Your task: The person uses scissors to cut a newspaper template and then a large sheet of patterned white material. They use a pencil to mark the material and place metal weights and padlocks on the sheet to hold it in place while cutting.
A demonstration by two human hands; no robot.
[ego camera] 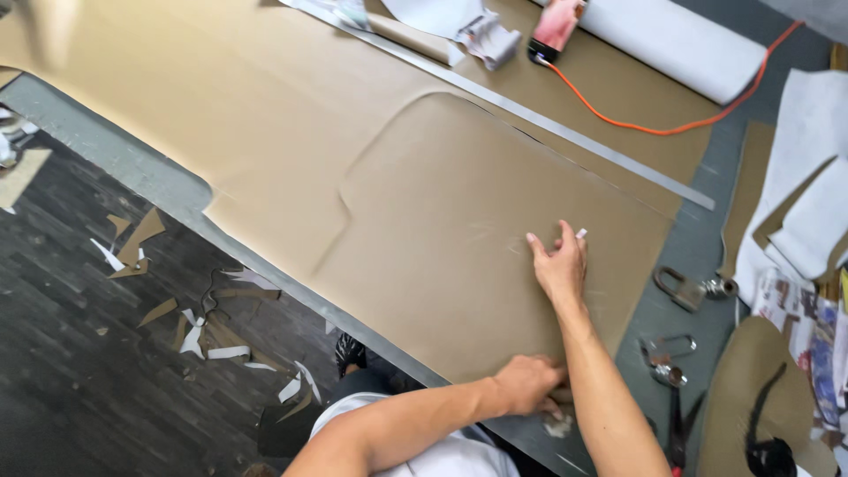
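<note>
A large brown card pattern piece [459, 230] with a rounded corner lies on a wider sheet of brown paper [221, 115] over the grey table. My right hand [558, 265] rests on the piece near its right side, fingers pinching a small white piece of chalk [580, 233]. My left hand [528, 384] reaches across from the left and is curled over the near edge of the same piece, holding it down. A small whitish lump [558, 425] lies just below that hand.
A long metal ruler [548, 124] runs diagonally beyond the piece. An orange cable [654, 128], a white roll [680, 40] and white paper pieces [813, 203] lie at the back right. Metal clips [685, 287] and scissors [676, 415] sit right. Paper scraps [203, 336] litter the dark floor.
</note>
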